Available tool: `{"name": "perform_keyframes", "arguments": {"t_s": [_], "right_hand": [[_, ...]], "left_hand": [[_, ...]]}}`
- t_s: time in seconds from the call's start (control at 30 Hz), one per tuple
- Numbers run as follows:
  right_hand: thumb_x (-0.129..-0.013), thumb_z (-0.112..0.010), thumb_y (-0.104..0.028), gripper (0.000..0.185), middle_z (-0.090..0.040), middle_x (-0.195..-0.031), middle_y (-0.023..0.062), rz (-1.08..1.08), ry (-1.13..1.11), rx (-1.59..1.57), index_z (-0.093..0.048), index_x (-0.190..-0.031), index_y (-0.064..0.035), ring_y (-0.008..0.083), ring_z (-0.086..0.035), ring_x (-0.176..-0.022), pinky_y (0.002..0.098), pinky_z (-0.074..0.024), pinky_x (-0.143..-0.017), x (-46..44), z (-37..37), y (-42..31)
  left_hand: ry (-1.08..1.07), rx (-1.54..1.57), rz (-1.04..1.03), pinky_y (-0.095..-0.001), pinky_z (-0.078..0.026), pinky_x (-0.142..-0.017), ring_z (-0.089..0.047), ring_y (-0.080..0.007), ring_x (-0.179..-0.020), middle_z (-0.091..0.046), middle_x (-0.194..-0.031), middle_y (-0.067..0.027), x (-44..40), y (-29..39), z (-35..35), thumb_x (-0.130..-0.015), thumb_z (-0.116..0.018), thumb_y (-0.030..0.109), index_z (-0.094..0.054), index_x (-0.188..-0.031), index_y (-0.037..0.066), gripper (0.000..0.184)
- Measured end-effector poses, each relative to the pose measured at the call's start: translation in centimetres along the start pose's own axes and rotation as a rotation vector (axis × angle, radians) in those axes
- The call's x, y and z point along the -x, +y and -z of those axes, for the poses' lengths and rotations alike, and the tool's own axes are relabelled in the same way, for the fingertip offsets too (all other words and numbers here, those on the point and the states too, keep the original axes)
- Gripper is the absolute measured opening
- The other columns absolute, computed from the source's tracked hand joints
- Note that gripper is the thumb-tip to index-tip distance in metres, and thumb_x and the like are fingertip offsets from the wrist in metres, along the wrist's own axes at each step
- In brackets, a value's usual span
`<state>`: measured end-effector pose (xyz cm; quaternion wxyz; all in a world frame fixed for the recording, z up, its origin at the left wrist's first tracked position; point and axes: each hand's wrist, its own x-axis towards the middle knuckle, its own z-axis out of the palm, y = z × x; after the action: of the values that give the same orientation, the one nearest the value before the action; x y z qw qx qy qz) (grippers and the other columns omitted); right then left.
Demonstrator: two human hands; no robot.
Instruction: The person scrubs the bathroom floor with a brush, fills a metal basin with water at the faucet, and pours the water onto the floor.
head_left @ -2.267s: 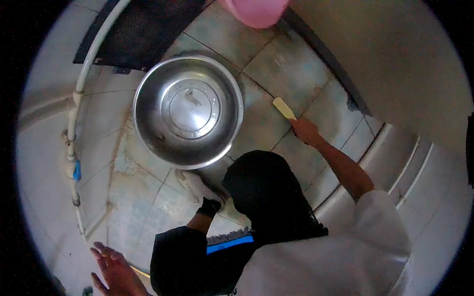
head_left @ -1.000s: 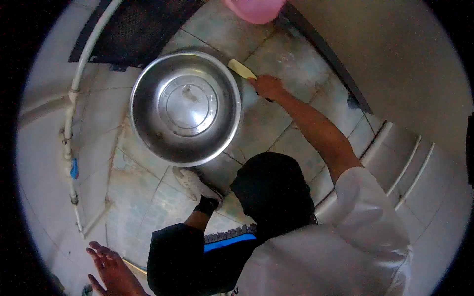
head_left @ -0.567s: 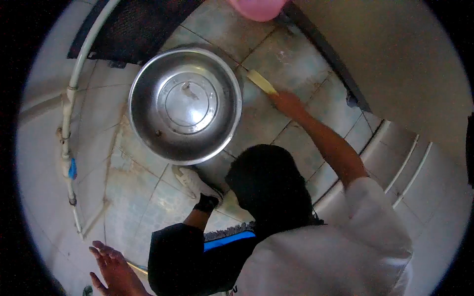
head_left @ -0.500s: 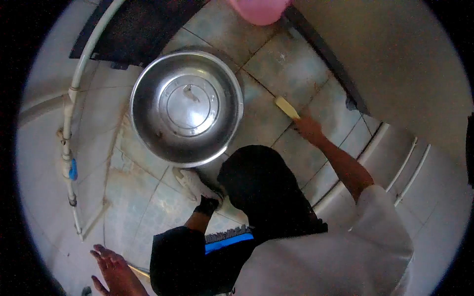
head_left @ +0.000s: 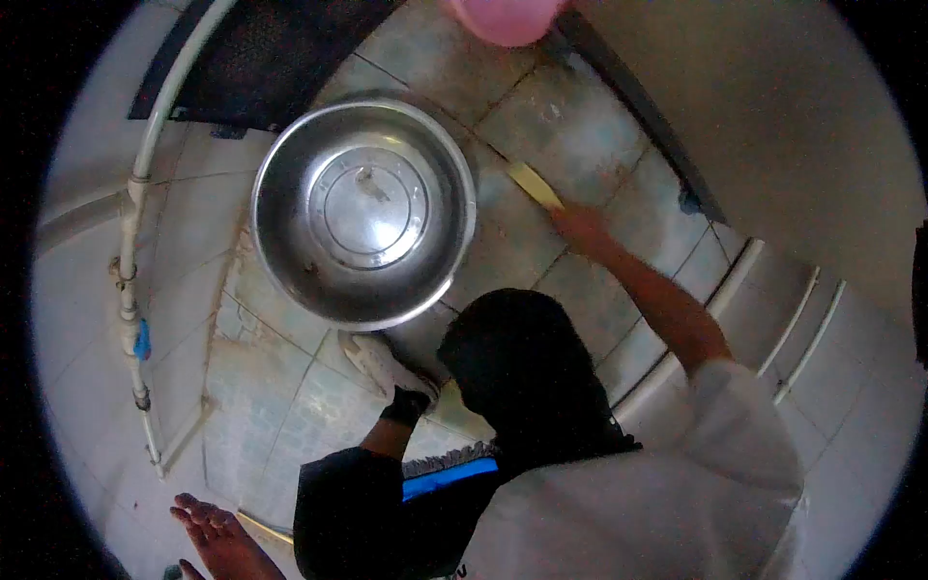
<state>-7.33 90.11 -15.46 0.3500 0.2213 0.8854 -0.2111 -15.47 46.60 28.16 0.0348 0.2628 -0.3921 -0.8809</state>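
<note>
The pale yellow tool [head_left: 533, 185], a flat, narrow thing that may be a brush, is right of the frame's centre, low over the floor [head_left: 570, 121] or on it; contact cannot be made out. Half a second ago its tip lay farther right and lower; now it has swung back up and to the left, towards the large metal basin, though well short of the rim it nearly reached a second ago. The slanting path is about the same in both directions, which suggests a repeated back-and-forth stroke over one patch, caught between its two ends.

The right hand [head_left: 583, 230] has travelled with it, fingers curled closed around the near end and covering most of the grip. The metal basin [head_left: 286, 208], left of the tool and apart from it, keeps practically the same place; brownish marks show on its bottom, so the change concerns the floor beside it, not its inside.

Below the basin, a white shoe [head_left: 372, 360] stays planted. At the lower left, the left hand [head_left: 220, 543] has sunk slightly towards the frame's edge, fingers loosely spread and holding nothing visible, just beside a thin yellow strip [head_left: 263, 526]. The pink container [head_left: 509, 21] at the top and the black mat [head_left: 266, 58] at the upper left look undisturbed.
</note>
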Motion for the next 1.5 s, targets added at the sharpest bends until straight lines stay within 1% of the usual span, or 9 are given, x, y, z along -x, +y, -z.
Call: {"name": "perform_keyframes", "arguments": {"t_s": [0.03, 0.1, 0.17, 0.4, 0.57, 0.7, 0.93, 1.3, 1.5], "right_hand": [[-0.088, -0.034, -0.036, 0.041, -0.059, -0.082, 0.0168, 0.322, 0.237, 0.053, -0.057, -0.098, -0.0028, 0.034, -0.057, -0.071, 0.0429, -0.0442, -0.062, -4.3, 1.1, -3.0], [-0.088, -0.034, -0.037, 0.043, -0.059, -0.084, 0.016, -0.004, -0.006, 0.004, -0.056, -0.094, -0.0013, 0.0341, -0.057, -0.072, 0.0433, -0.0433, -0.063, -6.2, 6.3, -10.4], [-0.087, -0.035, -0.04, 0.044, -0.059, -0.085, 0.0178, 0.234, 0.122, 0.052, -0.056, -0.091, -0.0002, 0.0333, -0.057, -0.076, 0.0433, -0.0434, -0.065, -6.4, 6.4, -10.7], [-0.088, -0.04, -0.03, 0.036, -0.057, -0.095, 0.0168, 0.04, 0.182, -0.232, -0.046, -0.116, -0.0077, 0.031, -0.058, -0.082, 0.0446, -0.0444, -0.07, 5.2, -3.4, 4.5], [-0.09, -0.032, -0.034, 0.04, -0.058, -0.073, 0.0144, 0.159, 0.078, 0.038, -0.057, -0.092, -0.0036, 0.0341, -0.056, -0.066, 0.0444, -0.0443, -0.059, -4.3, 5.4, -9.5], [-0.088, -0.035, -0.04, 0.043, -0.058, -0.09, 0.0205, 0.139, 0.101, -0.124, -0.052, -0.107, -0.0057, 0.0347, -0.057, -0.073, 0.0434, -0.0457, -0.061, 4.5, -0.5, 2.0], [-0.088, -0.035, -0.04, 0.044, -0.059, -0.091, 0.0168, 0.278, 0.101, 0.243, -0.052, -0.111, -0.0066, 0.0323, -0.059, -0.076, 0.0433, -0.0455, -0.062, -6.4, 3.8, -7.6], [-0.088, -0.035, -0.038, 0.042, -0.059, -0.092, 0.0154, 0.342, 0.258, 0.188, -0.056, -0.104, -0.0059, 0.0309, -0.058, -0.08, 0.0431, -0.0443, -0.067, -1.5, -2.7, 2.7], [-0.086, -0.031, -0.048, 0.051, -0.059, -0.093, 0.017, -0.026, 0.068, -0.177, -0.057, -0.098, -0.0057, 0.0321, -0.056, -0.087, 0.0442, -0.0415, -0.072, -2.3, 6.1, -4.8]], "left_hand": [[-0.008, -0.026, 0.001, -0.0417, -0.029, -0.088, -0.037, -0.033, -0.104, -0.037, -0.117, -0.0245, 0.2, -0.3, -0.1, -0.07, -0.057, 0.022, -0.036, -0.112, -0.01, 0.057], [-0.054, -0.082, 0.021, -0.0418, -0.027, -0.094, -0.031, -0.0316, -0.114, -0.029, -0.126, -0.0224, 0.0, 0.4, 2.0, -0.077, -0.049, 0.02, -0.027, -0.122, -0.006, 0.056], [-0.105, -0.139, 0.049, -0.0418, -0.024, -0.1, -0.025, -0.0302, -0.124, -0.022, -0.136, -0.0202, 0.0, 1.0, 3.0, -0.085, -0.041, 0.018, -0.018, -0.132, -0.003, 0.057], [-0.046, 0.032, 0.033, -0.0422, -0.028, -0.091, -0.036, -0.0335, -0.107, -0.037, -0.117, -0.0244, 0.4, -0.6, -0.1, -0.07, -0.057, 0.022, -0.036, -0.112, -0.01, 0.057], [-0.036, -0.03, -0.02, -0.0422, -0.028, -0.091, -0.036, -0.033, -0.108, -0.037, -0.115, -0.024, 0.0, -2.0, -0.9, -0.07, -0.058, 0.021, -0.037, -0.11, -0.01, 0.055], [-0.011, 0.012, 0.092, -0.0422, -0.029, -0.09, -0.035, -0.0331, -0.108, -0.038, -0.114, -0.0236, 0.3, -1.2, 0.0, -0.07, -0.059, 0.021, -0.037, -0.11, -0.01, 0.055], [0.018, -0.144, -0.089, -0.0396, -0.02, -0.102, -0.024, -0.0297, -0.125, -0.022, -0.136, -0.0204, -0.5, -1.0, 1.0, -0.083, -0.043, 0.013, -0.02, -0.131, -0.004, 0.056], [0.056, -0.124, -0.11, -0.0392, -0.022, -0.102, -0.026, -0.0302, -0.123, -0.024, -0.134, -0.0208, 0.1, -0.2, 1.7, -0.083, -0.044, 0.012, -0.021, -0.13, -0.005, 0.055], [-0.022, -0.068, 0.018, -0.04, -0.022, -0.102, -0.026, -0.0299, -0.124, -0.024, -0.134, -0.0216, 1.5, -1.8, 1.3, -0.084, -0.043, 0.014, -0.021, -0.129, -0.006, 0.055]]}}
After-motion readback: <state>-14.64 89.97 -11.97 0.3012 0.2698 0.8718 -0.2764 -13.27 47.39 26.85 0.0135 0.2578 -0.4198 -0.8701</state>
